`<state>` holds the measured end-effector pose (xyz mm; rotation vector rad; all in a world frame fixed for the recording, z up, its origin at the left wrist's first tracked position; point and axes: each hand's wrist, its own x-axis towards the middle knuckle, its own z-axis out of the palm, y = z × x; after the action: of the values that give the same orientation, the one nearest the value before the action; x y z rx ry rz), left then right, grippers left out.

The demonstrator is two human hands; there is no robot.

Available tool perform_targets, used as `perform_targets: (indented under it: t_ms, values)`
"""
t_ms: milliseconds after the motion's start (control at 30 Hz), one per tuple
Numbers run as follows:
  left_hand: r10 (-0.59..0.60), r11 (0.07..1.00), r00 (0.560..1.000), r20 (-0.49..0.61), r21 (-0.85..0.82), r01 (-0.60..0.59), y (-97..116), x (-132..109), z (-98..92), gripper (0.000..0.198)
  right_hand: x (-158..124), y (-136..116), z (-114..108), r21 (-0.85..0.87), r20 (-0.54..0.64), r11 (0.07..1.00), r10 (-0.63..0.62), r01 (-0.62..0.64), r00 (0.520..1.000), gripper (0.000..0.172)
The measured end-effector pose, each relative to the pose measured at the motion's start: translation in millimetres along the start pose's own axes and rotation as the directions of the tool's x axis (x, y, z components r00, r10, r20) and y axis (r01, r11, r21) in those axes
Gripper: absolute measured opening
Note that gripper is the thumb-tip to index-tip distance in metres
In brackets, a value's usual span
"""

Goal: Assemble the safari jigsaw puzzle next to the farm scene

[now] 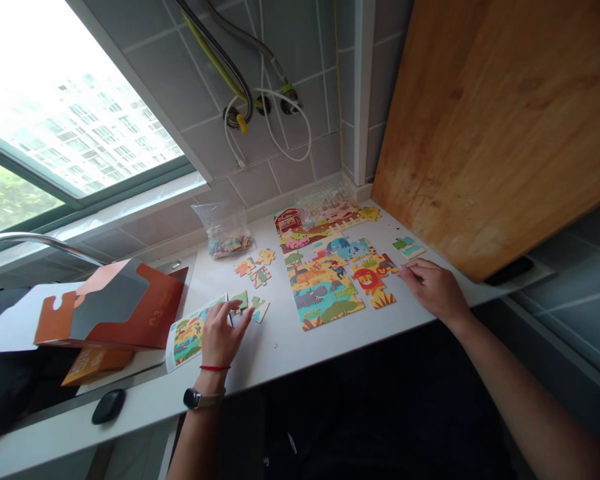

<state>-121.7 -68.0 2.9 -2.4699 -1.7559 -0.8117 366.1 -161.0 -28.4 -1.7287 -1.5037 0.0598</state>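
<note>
A partly joined animal jigsaw puzzle lies flat on the white counter. Pinched at its right edge, my right hand has its fingertips on a puzzle piece beside the lion section. My left hand hovers low over the picture sheet, thumb and fingers apart. Close to its fingertips are a green loose piece and a pale blue and green one; whether it touches them I cannot tell. Several orange and yellow pieces lie farther back. Another green and blue pair sits at the right.
A bag of puzzle pieces and a clear plastic wrapper are near the tiled wall. An orange box and a black case stand left. A wooden board leans at the right. The counter's front edge is close.
</note>
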Motion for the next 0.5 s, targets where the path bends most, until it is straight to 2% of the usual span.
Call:
perform_targets:
  t_ms: [133, 333, 500]
  values:
    - [-0.082, 0.995, 0.992, 0.095, 0.068, 0.075, 8, -10, -0.4, 0.057, 0, 1, 1, -0.008, -0.010, 1.000, 0.003, -0.003, 1.000, 0.036]
    - [-0.096, 0.992, 0.992, 0.077, -0.068, 0.101, 23, -18, 13.1, 0.036, 0, 1, 1, -0.019, -0.020, 0.999, -0.029, 0.028, 0.999, 0.037]
    - [-0.146, 0.978, 0.988, 0.046, -0.141, 0.151, 30, -16, 19.3, 0.033, 2, -1, -1, -0.007, -0.003, 0.999, -0.042, 0.042, 0.999, 0.038]
